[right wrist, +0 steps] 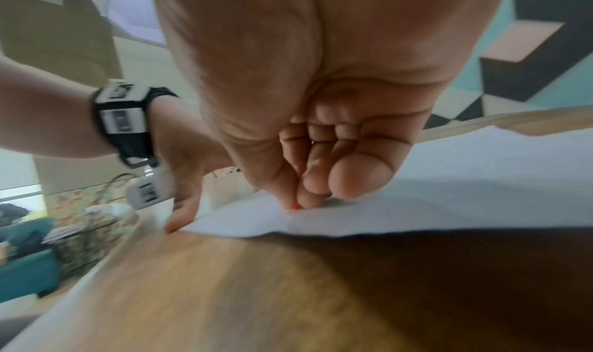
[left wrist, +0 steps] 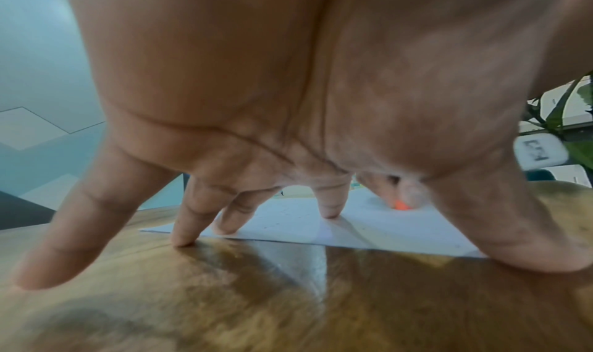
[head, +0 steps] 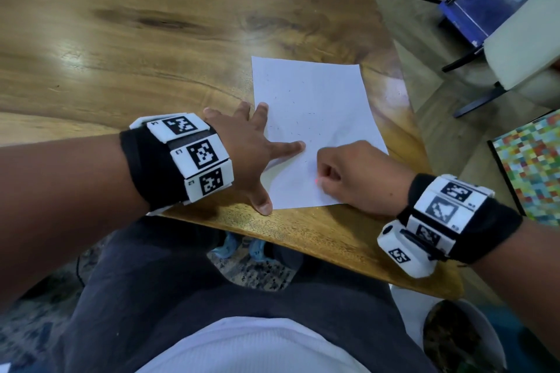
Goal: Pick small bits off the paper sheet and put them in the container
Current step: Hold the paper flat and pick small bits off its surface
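Observation:
A white paper sheet (head: pixel 318 91) lies on the wooden table (head: pixel 151 39), sprinkled with several tiny dark bits (head: pixel 298 130). My left hand (head: pixel 266 154) is spread flat, its fingertips (left wrist: pixel 330 213) pressing the sheet's left edge and the table beside it. My right hand (head: pixel 321 182) is curled over the sheet's near part, thumb and fingers pinching a small orange-red piece (head: pixel 316 181) against the paper. That orange-red piece (right wrist: pixel 295 206) shows just under the fingertips in the right wrist view, and the same piece (left wrist: pixel 400 205) appears in the left wrist view. How much of it is hidden in the fist I cannot tell.
The table's edge (head: pixel 333 239) runs close under both wrists, with my lap below it. A white round pot (head: pixel 485 336) with dark contents stands on the floor at the lower right. A chair (head: pixel 515 54) and a multicoloured panel (head: pixel 533 166) are to the right.

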Action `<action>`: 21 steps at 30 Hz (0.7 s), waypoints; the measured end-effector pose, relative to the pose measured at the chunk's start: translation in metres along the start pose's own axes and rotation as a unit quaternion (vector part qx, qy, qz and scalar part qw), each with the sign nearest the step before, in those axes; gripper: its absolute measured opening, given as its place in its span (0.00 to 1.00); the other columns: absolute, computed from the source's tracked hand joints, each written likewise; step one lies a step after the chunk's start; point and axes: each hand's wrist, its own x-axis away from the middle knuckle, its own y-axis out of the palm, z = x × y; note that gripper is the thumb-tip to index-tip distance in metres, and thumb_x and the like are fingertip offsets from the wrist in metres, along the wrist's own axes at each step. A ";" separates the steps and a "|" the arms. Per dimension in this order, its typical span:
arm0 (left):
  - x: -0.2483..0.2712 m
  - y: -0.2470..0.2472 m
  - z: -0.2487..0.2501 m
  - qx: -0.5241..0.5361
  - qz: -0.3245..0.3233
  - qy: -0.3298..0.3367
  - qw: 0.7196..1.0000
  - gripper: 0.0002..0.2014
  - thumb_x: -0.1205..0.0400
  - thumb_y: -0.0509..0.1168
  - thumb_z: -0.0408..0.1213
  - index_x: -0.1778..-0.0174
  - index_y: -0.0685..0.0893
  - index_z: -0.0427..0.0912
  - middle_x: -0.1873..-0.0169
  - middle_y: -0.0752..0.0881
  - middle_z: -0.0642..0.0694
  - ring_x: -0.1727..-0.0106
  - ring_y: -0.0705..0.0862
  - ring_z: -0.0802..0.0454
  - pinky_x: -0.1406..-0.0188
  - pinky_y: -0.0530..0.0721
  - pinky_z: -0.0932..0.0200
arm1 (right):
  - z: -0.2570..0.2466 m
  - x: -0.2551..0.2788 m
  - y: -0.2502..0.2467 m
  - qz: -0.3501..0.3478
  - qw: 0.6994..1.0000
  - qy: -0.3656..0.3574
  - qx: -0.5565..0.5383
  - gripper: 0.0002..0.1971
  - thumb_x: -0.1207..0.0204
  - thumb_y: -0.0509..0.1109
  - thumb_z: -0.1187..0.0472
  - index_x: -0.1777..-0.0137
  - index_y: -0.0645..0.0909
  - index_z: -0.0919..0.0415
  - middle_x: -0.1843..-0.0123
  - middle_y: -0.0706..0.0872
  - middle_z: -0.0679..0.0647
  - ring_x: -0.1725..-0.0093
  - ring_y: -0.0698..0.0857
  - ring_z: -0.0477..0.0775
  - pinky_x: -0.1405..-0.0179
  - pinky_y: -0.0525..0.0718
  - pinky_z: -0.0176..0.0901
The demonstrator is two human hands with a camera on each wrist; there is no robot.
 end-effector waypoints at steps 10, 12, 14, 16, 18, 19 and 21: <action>0.001 -0.002 -0.002 -0.008 0.004 0.020 1.000 0.62 0.38 0.70 0.81 0.18 0.34 0.79 0.13 0.25 0.40 0.11 0.32 0.35 0.23 0.62 0.19 | -0.025 0.009 0.010 0.003 0.999 -0.042 0.032 0.08 0.19 0.60 0.55 0.58 0.74 0.54 0.64 0.82 0.50 0.65 0.81 0.55 0.66 0.80 0.52; -0.001 -0.004 -0.002 -0.022 0.013 0.057 0.998 0.63 0.36 0.71 0.78 0.14 0.37 0.72 0.14 0.24 0.43 0.11 0.29 0.38 0.19 0.57 0.21 | -0.022 0.007 0.010 -0.003 0.999 -0.041 0.030 0.07 0.19 0.60 0.55 0.58 0.75 0.53 0.64 0.83 0.50 0.65 0.81 0.54 0.66 0.80 0.52; -0.004 -0.006 -0.002 -0.018 0.008 0.092 0.996 0.64 0.33 0.74 0.74 0.10 0.39 0.62 0.12 0.28 0.43 0.10 0.32 0.40 0.14 0.54 0.28 | -0.005 -0.002 0.003 0.010 1.000 0.007 0.020 0.06 0.19 0.62 0.55 0.58 0.75 0.54 0.63 0.84 0.50 0.63 0.83 0.55 0.64 0.82 0.52; -0.005 -0.008 0.000 -0.004 0.000 0.108 0.994 0.64 0.31 0.76 0.70 0.09 0.41 0.56 0.10 0.32 0.42 0.10 0.36 0.40 0.12 0.54 0.34 | 0.017 -0.012 -0.005 0.044 0.996 0.072 0.008 0.06 0.20 0.64 0.55 0.58 0.77 0.54 0.63 0.84 0.49 0.62 0.82 0.53 0.66 0.80 0.47; -0.006 -0.009 0.002 0.008 -0.006 0.108 0.994 0.64 0.31 0.78 0.68 0.09 0.43 0.54 0.10 0.34 0.40 0.09 0.37 0.38 0.12 0.57 0.36 | 0.031 -0.020 -0.012 0.072 0.992 0.103 0.005 0.06 0.21 0.66 0.57 0.58 0.79 0.56 0.64 0.84 0.48 0.62 0.81 0.52 0.68 0.77 0.42; -0.005 -0.010 0.003 0.016 -0.007 0.106 0.994 0.63 0.31 0.78 0.67 0.09 0.45 0.54 0.10 0.35 0.41 0.09 0.37 0.38 0.13 0.59 0.36 | 0.034 -0.022 -0.013 0.076 0.991 0.108 0.007 0.06 0.21 0.66 0.58 0.59 0.79 0.57 0.64 0.84 0.48 0.61 0.82 0.52 0.68 0.77 0.43; -0.004 -0.012 0.004 0.041 0.003 0.102 0.994 0.57 0.28 0.74 0.70 0.10 0.50 0.53 0.10 0.37 0.42 0.09 0.39 0.40 0.14 0.62 0.34 | 0.033 -0.023 -0.013 0.070 0.992 0.108 0.014 0.06 0.21 0.65 0.59 0.58 0.79 0.57 0.65 0.84 0.49 0.61 0.82 0.53 0.70 0.74 0.42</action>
